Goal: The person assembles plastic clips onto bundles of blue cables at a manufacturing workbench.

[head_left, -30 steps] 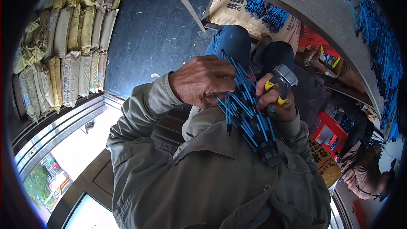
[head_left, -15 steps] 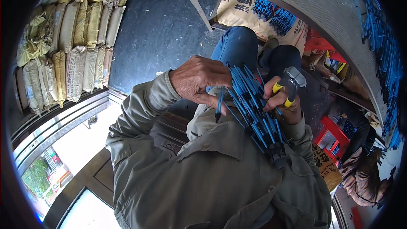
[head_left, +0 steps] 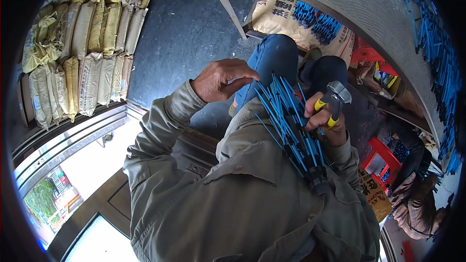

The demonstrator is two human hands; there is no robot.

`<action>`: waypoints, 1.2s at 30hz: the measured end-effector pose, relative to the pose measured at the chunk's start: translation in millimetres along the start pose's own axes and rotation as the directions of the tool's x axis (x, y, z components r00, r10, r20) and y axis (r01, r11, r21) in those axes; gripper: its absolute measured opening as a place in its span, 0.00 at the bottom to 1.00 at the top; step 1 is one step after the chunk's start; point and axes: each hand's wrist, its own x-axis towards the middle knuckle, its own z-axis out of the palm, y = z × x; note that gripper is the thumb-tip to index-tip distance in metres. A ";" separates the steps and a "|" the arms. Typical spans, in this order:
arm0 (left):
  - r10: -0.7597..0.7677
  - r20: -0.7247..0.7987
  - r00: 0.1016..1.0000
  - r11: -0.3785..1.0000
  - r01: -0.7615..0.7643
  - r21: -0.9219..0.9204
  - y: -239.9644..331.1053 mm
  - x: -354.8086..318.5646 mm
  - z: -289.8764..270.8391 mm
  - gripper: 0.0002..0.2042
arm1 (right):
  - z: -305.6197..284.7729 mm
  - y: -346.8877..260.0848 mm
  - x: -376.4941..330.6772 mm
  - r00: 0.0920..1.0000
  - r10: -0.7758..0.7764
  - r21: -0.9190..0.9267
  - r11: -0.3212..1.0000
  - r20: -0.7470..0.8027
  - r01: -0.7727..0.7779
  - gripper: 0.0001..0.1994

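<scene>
Here the right hand [head_left: 326,122] grips yellow-handled pliers [head_left: 332,101] beside a bundle of blue wires [head_left: 291,121] at the chest; the left hand [head_left: 221,78] hovers loosely curled, empty; the bundle looks unfinished, many ends splayed

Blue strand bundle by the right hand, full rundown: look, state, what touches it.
The blue strand bundle is many thin, stiff-looking blue strands, plastic or coated wire by appearance, gathered in a dark clamp-like base near the chest and fanning upward toward the knees. The right hand, which grips yellow-handled pliers, touches its right side. The left hand hovers open just clear of the tips.
</scene>
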 end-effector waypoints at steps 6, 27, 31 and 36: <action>0.066 -0.032 0.997 0.993 -0.069 -0.098 31.2 1.3 18.0 0.20 | -4.5 1.0 1.7 0.998 -0.034 -0.043 0.998 0.056 0.036 0.08; 0.379 -0.030 0.925 0.924 -0.376 0.065 75.3 11.8 25.6 0.09 | -8.8 4.4 -3.3 0.990 -0.070 -0.124 0.989 0.121 0.085 0.10; 0.312 -0.182 0.933 0.948 -0.291 0.130 57.9 2.0 30.8 0.07 | -6.5 6.1 -6.5 0.995 -0.068 -0.015 0.997 0.076 0.069 0.10; 0.018 -0.578 0.816 0.970 -0.154 -0.187 14.2 -10.2 38.8 0.07 | -3.8 5.4 -5.4 0.991 -0.046 -0.042 0.998 0.127 0.052 0.09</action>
